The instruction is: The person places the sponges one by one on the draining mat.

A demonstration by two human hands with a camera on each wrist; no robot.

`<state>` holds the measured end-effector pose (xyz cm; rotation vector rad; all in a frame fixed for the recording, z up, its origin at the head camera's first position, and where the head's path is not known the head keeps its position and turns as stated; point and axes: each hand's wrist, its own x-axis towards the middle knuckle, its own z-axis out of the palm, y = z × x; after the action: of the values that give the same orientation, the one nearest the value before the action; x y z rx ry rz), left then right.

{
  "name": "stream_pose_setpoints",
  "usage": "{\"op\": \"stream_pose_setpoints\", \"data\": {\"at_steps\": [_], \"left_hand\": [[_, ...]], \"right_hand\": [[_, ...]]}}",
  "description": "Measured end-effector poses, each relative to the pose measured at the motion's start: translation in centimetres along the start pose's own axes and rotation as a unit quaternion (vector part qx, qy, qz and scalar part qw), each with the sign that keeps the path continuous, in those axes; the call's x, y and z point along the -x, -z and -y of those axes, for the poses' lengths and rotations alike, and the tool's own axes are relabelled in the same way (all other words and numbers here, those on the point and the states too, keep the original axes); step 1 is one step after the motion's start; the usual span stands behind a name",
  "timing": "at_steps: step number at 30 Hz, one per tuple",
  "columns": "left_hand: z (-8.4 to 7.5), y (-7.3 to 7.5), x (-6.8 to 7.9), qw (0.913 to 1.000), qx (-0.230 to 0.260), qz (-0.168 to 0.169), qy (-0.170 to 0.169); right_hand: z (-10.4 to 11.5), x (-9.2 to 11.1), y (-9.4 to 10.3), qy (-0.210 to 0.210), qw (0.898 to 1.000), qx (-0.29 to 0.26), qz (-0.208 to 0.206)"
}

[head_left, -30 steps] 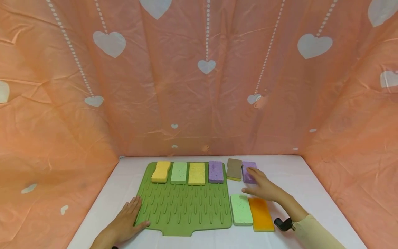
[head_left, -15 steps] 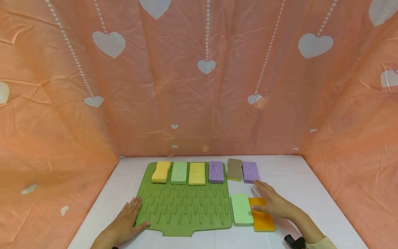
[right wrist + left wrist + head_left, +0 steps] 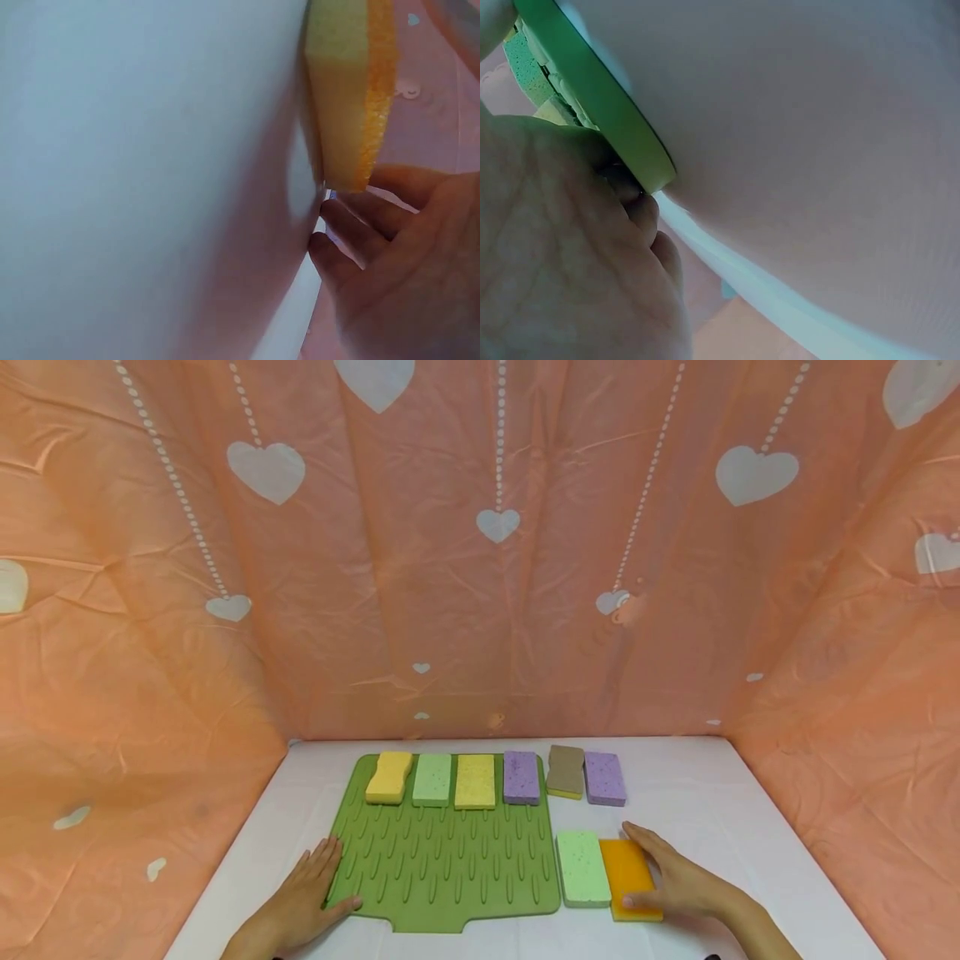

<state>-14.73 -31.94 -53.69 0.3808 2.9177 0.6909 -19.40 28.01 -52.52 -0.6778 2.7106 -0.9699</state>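
Observation:
My left hand rests at the left edge of a green ridged silicone mat, fingers straight and thumb over the near corner. In the left wrist view, the mat's thick rim runs beside the palm. On the right, my right hand arches over an orange-topped sponge, thumb near its front end and fingers by its far right corner. The right wrist view shows the fingers spread behind the sponge's pale yellow side; no firm grip is visible. A light green sponge lies against the orange one's left side.
Along the mat's far edge lie a wavy yellow sponge, a green sponge, a yellow sponge and a purple sponge. Right of the mat are a brown-topped sponge and another purple sponge. A peach curtain encloses the table.
My right hand has come back from the far purple sponge toward me, down to the orange sponge. My left hand and the sponges have kept their places.

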Motion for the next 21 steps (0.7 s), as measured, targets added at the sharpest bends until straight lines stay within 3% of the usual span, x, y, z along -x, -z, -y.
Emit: {"op": "stream_pose_setpoints", "data": {"at_steps": [5,11,16,21], "left_hand": [[0.1,-0.1,0.1,1.0,0.002,-0.004,0.004],[0.3,-0.3,0.2,0.9994,-0.006,-0.025,-0.025],[0.4,-0.4,0.2,0.9999,0.002,-0.011,-0.008],[1.0,-0.8,0.1,0.9989,0.0,-0.034,-0.034]], "right_hand": [[-0.3,0.2,-0.2,-0.006,1.0,-0.001,0.013],[-0.4,0.6,-0.2,-0.012,0.999,-0.001,0.03],[-0.6,1.2,-0.1,0.004,1.0,0.019,0.019],[-1.1,1.4,0.1,0.02,1.0,0.011,0.013]]}}
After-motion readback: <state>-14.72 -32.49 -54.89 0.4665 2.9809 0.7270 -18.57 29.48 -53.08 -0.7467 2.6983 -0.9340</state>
